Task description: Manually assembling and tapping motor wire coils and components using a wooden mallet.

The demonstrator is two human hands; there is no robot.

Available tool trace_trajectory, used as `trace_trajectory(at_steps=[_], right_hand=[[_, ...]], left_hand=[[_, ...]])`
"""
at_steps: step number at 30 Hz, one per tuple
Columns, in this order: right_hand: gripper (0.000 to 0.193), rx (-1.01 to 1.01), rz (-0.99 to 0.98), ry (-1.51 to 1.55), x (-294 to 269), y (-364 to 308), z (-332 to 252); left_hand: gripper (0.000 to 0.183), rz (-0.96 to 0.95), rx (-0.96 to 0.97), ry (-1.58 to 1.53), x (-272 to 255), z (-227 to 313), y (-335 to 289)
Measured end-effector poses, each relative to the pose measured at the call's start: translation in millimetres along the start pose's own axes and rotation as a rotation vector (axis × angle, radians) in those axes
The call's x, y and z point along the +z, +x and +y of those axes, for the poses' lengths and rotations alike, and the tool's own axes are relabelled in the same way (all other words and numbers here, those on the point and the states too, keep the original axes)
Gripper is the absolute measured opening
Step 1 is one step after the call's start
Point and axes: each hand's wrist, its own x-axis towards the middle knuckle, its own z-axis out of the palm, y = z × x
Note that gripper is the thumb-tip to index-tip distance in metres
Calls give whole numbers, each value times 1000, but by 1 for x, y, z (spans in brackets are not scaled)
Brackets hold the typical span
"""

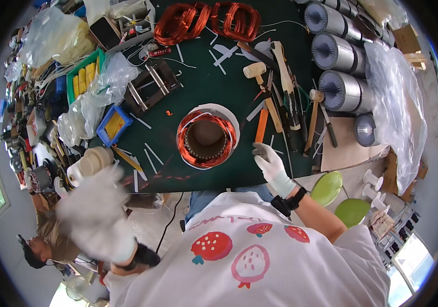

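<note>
My left hand [93,210] in a white glove is raised past the table's front left corner, smeared by motion, so its fingers and anything in them cannot be made out. At the table's front edge my right hand [271,163], also gloved in white, has its fingers apart and nothing in them. Between the hands, a motor stator [207,137] with red copper windings round its toothed bore stands on the dark green table top, touched by neither hand. Just beyond the right hand lies an orange-handled tool [262,124].
Copper wire coils [183,23] lie at the far edge. Mallets [254,70] and other hand tools are right of the stator, before several metal cores [339,91]. A metal fixture [152,86] and a blue tray [114,126] stand left. Another person [50,245] is at lower left.
</note>
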Motion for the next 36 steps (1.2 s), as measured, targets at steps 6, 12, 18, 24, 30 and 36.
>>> trace_trajectory(at_steps=[6, 12, 18, 24, 30, 36], right_hand=[[49, 268, 13, 325, 50, 60, -8], [38, 420, -44, 519, 60, 87, -10], [37, 375, -105, 562, 78, 42, -63], [49, 163, 206, 183, 113, 70, -26], [44, -49, -347, 521, 122, 81, -50], [40, -21, 30, -161, 106, 18, -187]], left_hand=[[17, -1086, 112, 965, 19, -33, -6], [65, -678, 40, 1559, 14, -189, -39], [56, -624, -98, 1484, -26, -178, -21], [32, -312, -454, 1344, -42, -147, 12], [22, -144, -463, 1183, -55, -145, 25], [24, -76, -699, 450, -75, -140, -6]])
